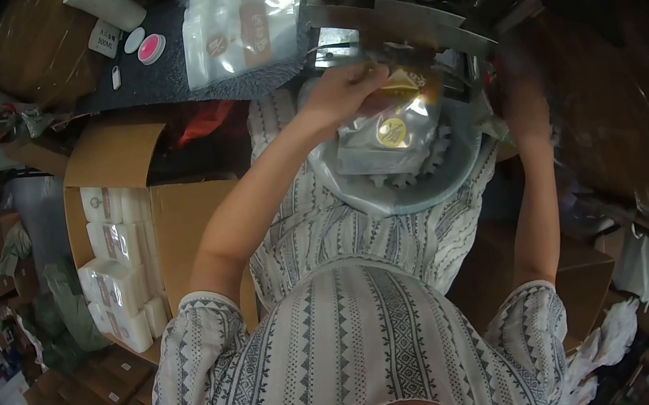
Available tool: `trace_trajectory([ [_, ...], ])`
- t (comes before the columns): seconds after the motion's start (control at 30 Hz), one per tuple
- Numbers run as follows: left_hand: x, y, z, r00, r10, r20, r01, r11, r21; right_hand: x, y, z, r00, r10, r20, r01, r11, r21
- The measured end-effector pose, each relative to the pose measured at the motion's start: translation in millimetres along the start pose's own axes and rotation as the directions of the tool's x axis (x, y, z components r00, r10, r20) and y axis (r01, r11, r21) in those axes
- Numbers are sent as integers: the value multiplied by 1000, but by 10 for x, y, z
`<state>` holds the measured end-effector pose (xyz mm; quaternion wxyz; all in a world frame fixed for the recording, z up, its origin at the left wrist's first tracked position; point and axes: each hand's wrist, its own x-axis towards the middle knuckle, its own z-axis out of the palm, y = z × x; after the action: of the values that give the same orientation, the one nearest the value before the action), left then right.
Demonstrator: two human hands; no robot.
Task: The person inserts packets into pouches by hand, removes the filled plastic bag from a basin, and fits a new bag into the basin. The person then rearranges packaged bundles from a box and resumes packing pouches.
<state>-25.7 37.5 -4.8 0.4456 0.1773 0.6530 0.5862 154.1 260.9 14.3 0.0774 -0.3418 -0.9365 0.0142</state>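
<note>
Head view: could lose the pouch into the basin below, pinched as it seems by just one upper corner. Might also snag or crease against the metal machine, close by at two o'clock from the left hand, if tugged askew. Gripping with that hand, thumb and fingers pressed together, pouch hanging off toward five o'clock. Across at three o'clock from the pouch, right hand well apart, too blurred to tell whether open or closed.
</note>
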Motion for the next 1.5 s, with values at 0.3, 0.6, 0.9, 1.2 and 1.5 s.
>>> trace_trajectory([
  [0.3,-323,-285,-991,537,834,122,-149,-48,988,-162,-274,-537,987,46,152,-135,745,653],
  [0.6,-999,59,-445,624,782,-6,-289,237,928,-172,-1224,-481,739,-613,-280,628,476,615],
  [0.9,-286,7,-12,997,47,55,-61,960,273,-109,-735,-466,962,-274,7,214,765,608],
  [1.2,-118,29,-76,1000,27,-4,-26,990,142,171,278,343,982,-118,-147,105,990,-92],
  [1.5,-326,-413,-916,686,728,16,-61,35,998,-2,134,28,995,-15,100,27,993,-117],
])
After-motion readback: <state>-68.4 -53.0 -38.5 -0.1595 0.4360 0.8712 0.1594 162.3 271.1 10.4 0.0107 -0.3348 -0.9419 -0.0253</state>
